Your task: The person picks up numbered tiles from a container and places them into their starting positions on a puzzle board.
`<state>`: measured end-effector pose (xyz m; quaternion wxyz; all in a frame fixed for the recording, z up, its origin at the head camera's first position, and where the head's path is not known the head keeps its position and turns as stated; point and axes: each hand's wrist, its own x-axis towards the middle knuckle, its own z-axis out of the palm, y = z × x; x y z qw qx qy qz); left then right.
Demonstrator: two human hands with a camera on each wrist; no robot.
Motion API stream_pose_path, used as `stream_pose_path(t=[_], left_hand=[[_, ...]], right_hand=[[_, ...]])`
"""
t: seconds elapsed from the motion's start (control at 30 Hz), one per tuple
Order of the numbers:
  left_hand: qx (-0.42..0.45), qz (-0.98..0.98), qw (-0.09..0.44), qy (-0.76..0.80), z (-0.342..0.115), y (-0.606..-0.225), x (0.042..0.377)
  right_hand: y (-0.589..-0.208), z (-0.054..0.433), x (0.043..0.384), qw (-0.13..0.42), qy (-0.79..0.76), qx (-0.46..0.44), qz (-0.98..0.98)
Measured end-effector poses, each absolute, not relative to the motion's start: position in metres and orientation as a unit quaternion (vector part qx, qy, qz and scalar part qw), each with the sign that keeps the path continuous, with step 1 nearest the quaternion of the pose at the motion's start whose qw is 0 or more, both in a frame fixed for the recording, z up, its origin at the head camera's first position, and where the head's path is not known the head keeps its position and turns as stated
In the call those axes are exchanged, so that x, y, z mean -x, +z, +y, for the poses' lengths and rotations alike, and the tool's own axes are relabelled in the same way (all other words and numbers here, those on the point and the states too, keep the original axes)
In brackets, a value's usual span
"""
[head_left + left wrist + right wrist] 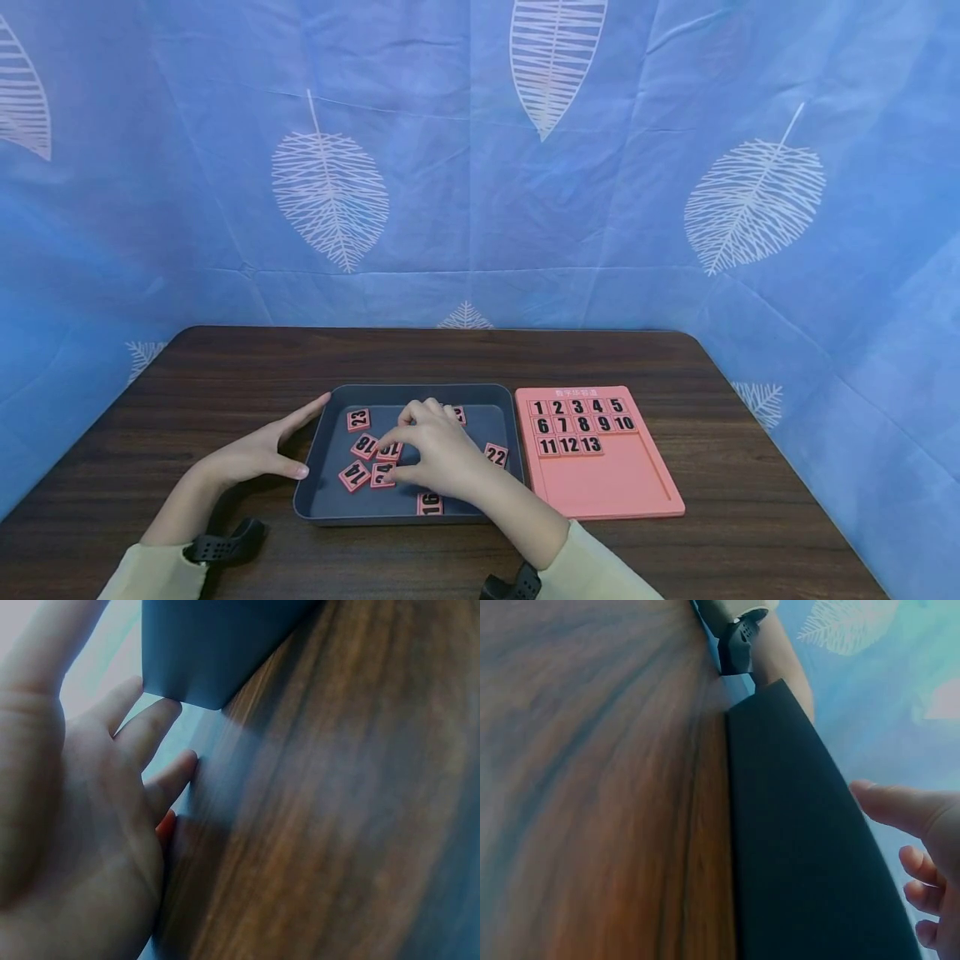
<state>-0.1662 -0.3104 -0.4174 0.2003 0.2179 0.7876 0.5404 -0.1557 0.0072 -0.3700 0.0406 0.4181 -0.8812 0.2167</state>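
A dark grey tray point(472, 400) holds several loose pink number tiles. My left hand point(251, 450) is at its left side, thumb and fingers spread, with fingertips against the rim; the left wrist view shows the fingers point(150, 727) at the tray's corner. Over the middle of the tray is my right hand point(442, 450), thumb and index finger apart above a cluster of tiles. Its thumb tip is at a tile point(383, 474), and its index fingertip is near an 18 tile point(365, 446). I see nothing gripped between them. In the right wrist view the thumb point(892, 806) shows beyond the tray wall.
Right of the tray lies a pink number board point(607, 483), with tiles 1 to 13 in rows at its top. Elsewhere in the tray are a 23 tile point(358, 419), a 22 tile point(496, 454) and a 16 tile point(430, 504). A blue leaf-print cloth point(450, 208) hangs behind the wooden table point(247, 367).
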Motion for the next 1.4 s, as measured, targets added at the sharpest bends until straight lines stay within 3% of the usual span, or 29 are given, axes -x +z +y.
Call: stream_pose_path(t=[0.5, 1.0, 1.4], left_hand=[[-0.222, 0.793, 0.196, 0.533, -0.309, -0.417, 0.165], [-0.229, 0.795, 0.189, 0.529, -0.311, -0.421, 0.165], [-0.223, 0.796, 0.189, 0.530, -0.310, -0.420, 0.165]], right_hand=[[-0.385, -0.029, 0.163, -0.031, 0.181, -0.399, -0.898], [-0.395, -0.040, 0.160, -0.028, 0.151, -0.377, -0.913], [-0.390, -0.036, 0.158, 0.031, 0.148, -0.377, -0.914]])
